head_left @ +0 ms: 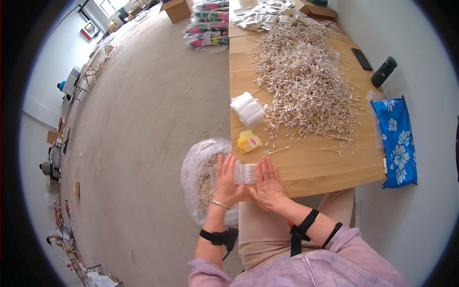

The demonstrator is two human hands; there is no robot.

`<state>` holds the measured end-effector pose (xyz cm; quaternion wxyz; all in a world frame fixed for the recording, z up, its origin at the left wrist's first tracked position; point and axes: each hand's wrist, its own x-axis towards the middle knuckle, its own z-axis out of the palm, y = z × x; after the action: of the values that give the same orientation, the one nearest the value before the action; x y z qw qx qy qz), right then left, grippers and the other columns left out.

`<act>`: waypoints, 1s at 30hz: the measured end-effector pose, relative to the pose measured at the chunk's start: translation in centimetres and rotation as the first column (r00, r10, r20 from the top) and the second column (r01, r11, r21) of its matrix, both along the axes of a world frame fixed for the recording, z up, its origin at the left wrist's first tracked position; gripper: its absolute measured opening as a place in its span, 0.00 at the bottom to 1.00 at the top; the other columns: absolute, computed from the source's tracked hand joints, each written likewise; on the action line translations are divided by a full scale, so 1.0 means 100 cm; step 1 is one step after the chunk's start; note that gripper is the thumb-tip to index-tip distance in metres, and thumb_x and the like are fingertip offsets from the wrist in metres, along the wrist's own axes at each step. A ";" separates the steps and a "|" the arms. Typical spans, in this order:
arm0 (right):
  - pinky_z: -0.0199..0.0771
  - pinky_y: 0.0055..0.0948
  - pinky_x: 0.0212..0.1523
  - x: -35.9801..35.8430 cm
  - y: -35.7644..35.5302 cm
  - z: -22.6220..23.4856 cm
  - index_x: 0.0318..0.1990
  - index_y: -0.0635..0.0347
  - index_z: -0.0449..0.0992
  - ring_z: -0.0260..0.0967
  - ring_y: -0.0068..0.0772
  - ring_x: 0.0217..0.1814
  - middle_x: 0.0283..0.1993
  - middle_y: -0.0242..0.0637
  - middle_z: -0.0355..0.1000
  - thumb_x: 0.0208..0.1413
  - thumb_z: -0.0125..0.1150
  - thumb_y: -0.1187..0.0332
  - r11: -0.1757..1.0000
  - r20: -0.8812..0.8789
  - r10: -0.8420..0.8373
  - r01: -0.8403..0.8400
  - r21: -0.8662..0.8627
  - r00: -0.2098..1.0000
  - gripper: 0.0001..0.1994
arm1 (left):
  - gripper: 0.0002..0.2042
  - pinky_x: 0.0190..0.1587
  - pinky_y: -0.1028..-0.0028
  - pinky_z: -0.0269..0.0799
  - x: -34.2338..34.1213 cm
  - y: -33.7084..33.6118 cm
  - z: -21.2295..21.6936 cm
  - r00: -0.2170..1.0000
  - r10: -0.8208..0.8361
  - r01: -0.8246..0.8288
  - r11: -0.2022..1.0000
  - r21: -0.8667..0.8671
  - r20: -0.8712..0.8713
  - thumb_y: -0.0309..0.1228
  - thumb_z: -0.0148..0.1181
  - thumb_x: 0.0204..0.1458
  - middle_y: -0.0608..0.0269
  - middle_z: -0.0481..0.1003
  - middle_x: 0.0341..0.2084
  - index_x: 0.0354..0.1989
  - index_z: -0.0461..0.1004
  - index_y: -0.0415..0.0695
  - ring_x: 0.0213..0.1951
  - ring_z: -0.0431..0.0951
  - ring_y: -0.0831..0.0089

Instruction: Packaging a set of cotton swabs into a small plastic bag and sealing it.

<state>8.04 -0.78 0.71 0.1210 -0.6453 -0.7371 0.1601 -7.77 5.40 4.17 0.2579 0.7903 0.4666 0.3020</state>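
Left hand: my left hand (225,181) is flat-fingered against the left end of a small clear packet of cotton swabs (245,173), so closed onto it rather than hanging free.

Right hand: the right hand (267,184) presses on the same packet from the other side. Both hands come together on it, right at the near edge of the wooden table (325,167).

Packet: looks filled, white tips lined up inside. Can't tell from here if it's sealed.

Done so far: judging by the layout, the plastic bag (201,162) hanging off the table's left edge beside my knee has a fair amount of stuff in it, likely swabs or finished packs, too blurry to say which. There's also a heap of small white packets (265,16) at the far end of the table.

Still left: honestly, most of it. The loose pile of swabs (306,81) covers a big part of the tabletop, and one stray swab (278,150) lies just beyond my hands.

Supplies: a stack of empty clear sleeves (247,109) sits near the pile, with a small yellow packet (249,141) just beside it.

Other stuff: dark phone (362,59), black bottle-shaped thing (384,71), and a blue flowered pouch (397,143) on the right, well apart from the work.
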 end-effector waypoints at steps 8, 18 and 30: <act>0.21 0.47 0.73 -0.016 0.003 0.001 0.67 0.77 0.37 0.20 0.55 0.77 0.73 0.60 0.29 0.52 0.52 0.52 0.999 0.006 0.003 -0.003 0.039 1.000 0.46 | 0.33 0.70 0.59 0.44 -0.036 0.020 0.004 0.875 -0.172 0.152 0.985 -0.080 -0.453 0.24 0.65 0.35 0.56 0.64 0.59 0.56 0.64 0.41 0.67 0.52 0.56; 0.24 0.47 0.73 -0.031 0.004 0.003 0.67 0.76 0.38 0.23 0.54 0.77 0.73 0.59 0.31 0.52 0.54 0.51 1.000 -0.008 -0.002 0.002 -0.010 1.000 0.47 | 0.37 0.70 0.57 0.44 -0.046 0.039 -0.003 0.894 -0.336 0.304 0.941 -0.151 -0.295 0.25 0.73 0.30 0.57 0.66 0.57 0.56 0.65 0.43 0.66 0.56 0.56; 0.25 0.48 0.73 -0.040 0.010 -0.003 0.67 0.77 0.38 0.24 0.57 0.76 0.72 0.62 0.31 0.51 0.54 0.52 1.000 -0.024 -0.008 0.008 0.012 1.000 0.47 | 0.34 0.68 0.56 0.48 -0.049 0.038 -0.002 0.910 -0.278 0.271 0.960 -0.067 -0.308 0.30 0.75 0.29 0.57 0.71 0.51 0.52 0.70 0.45 0.60 0.64 0.60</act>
<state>4.05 0.24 0.41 0.1344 -0.6457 -0.7338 0.1630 -12.71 9.24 3.99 0.2292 0.8828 0.3895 0.1278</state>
